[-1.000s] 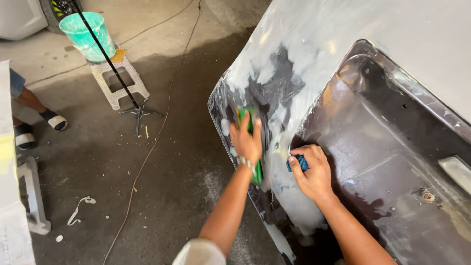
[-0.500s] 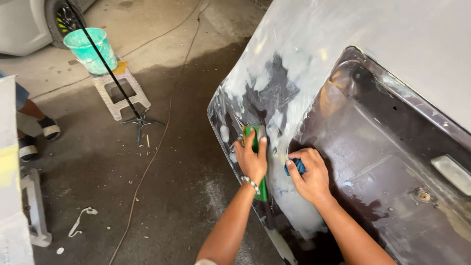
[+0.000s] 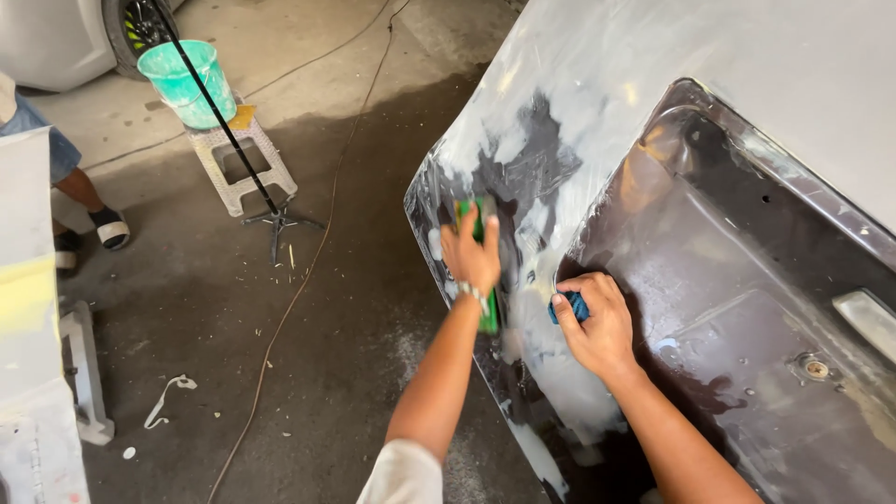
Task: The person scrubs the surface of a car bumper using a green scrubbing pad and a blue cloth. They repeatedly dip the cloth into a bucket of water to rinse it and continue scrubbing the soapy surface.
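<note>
My left hand presses a long green sanding block flat against the wet, patchy surface of a dark car body panel. The block runs up and down under the palm, and its ends show above the fingers and below the wrist. A bracelet sits on that wrist. My right hand is shut on a small blue cloth and rests on the panel just right of the block. White filler patches cover the panel around both hands.
A teal bucket stands on a white plastic stool at the upper left, with a black stand beside it. A cable trails over the concrete floor. Another person's legs are at the left edge. A car wheel is at top left.
My left hand has slid the green block upward on the panel, back toward where it was a second ago. The right hand stays put with the cloth. The view has shifted slightly.
</note>
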